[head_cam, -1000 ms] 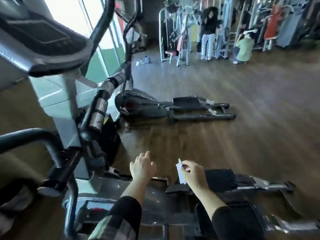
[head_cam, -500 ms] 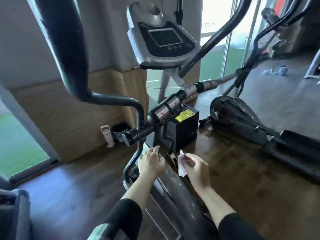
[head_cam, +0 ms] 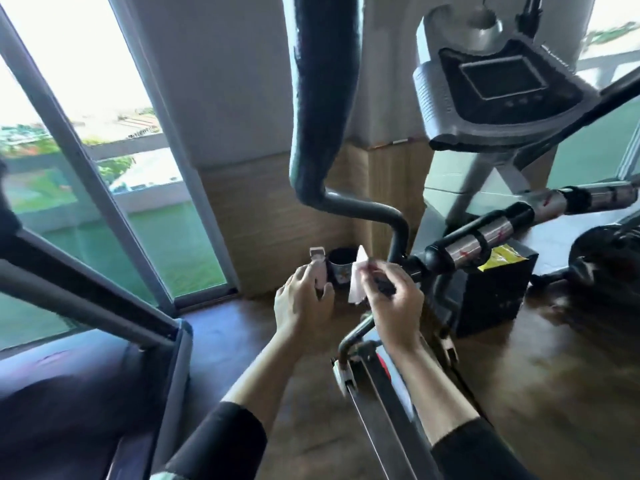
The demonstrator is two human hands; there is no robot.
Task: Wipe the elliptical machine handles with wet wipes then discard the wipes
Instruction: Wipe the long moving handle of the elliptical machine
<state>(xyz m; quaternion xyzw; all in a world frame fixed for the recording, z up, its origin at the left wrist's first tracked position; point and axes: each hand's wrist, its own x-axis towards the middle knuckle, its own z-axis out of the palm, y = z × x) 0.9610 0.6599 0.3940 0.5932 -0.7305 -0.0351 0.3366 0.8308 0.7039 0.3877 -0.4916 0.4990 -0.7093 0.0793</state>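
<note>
Pinching a white wet wipe [head_cam: 356, 284] in right hand [head_cam: 394, 303] fingers, left hand [head_cam: 304, 303] fingers loosely curled beside, empty; probably preparing to wipe; next calls for reaching the elliptical handle [head_cam: 317, 109] above

A small white wipe [head_cam: 356, 282] is held upright, pinched at its upper edge by the right hand [head_cam: 391, 299]; its lower part hangs free, slightly crumpled. It is seen just left of the end of the horizontal handle [head_cam: 474, 242], a black bar with shiny metal sensor bands marked with red, which runs up and to the right. The padded handle [head_cam: 317, 98], thick and dark with a worn covering, rises vertically above the wipe and bends at its foot into a bare grey tube. The wipe is not seen touching either handle.
</note>
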